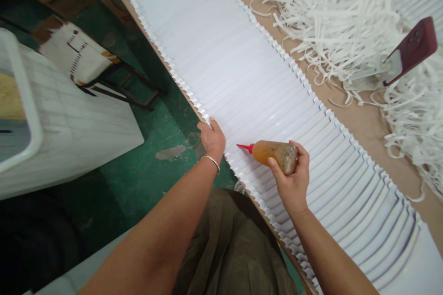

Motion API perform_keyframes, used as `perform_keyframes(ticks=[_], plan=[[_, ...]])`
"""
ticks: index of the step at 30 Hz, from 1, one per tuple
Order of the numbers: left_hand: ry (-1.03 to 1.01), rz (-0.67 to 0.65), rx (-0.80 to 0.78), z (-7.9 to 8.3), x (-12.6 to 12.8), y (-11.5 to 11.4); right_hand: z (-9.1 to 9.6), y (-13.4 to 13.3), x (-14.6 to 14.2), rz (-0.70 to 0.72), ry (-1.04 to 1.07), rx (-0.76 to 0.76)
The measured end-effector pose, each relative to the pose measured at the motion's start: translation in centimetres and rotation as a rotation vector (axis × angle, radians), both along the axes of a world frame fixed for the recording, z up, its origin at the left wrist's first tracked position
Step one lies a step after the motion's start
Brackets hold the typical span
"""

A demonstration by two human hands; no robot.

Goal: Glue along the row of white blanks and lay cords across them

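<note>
While forward, right hand [293, 183] around bottle [270, 153]

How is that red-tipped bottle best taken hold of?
Probably by the wide body of the bottle, near its base, coming from the person's right, as the right hand does: the thin red nozzle points the other way, leftward, clear of the grip.
</note>
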State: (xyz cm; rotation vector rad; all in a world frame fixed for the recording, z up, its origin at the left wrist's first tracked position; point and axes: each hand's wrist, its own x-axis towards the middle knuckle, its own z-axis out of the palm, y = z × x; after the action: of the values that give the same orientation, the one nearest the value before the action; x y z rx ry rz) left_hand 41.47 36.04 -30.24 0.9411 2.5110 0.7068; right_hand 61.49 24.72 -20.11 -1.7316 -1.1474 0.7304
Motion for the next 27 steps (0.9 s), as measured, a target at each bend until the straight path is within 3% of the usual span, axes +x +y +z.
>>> perform_keyframes(ticks=[5,10,12,14,17,20,27], plan=[[0.023,-0.008,-0.008,-0.1,-0.1,-0.1,-0.4,-0.6,0.0,0.136,-0.022,0.151],[0.065,-0.020,-0.044,0.2,0.0,0.0,1.0,1.4,3.4,0.252,-0.075,0.351],[0.071,-0.026,-0.052,0.4,0.1,0.0,1.7,3.1,5.5,0.151,-0.121,0.389],[0.076,-0.030,-0.061,0.5,0.1,0.1,2.1,5.1,7.9,-0.038,-0.140,0.415],[0.071,-0.025,-0.059,0.3,-0.1,0.1,1.6,8.7,11.4,-0.288,0.073,0.426],[0.070,-0.021,-0.037,-0.1,-0.2,0.2,0.7,11.9,14.2,-0.354,0.392,0.392],[0.087,-0.018,-0.067,0.3,-0.1,0.4,-1.2,16.0,15.9,-0.393,0.510,0.330]])
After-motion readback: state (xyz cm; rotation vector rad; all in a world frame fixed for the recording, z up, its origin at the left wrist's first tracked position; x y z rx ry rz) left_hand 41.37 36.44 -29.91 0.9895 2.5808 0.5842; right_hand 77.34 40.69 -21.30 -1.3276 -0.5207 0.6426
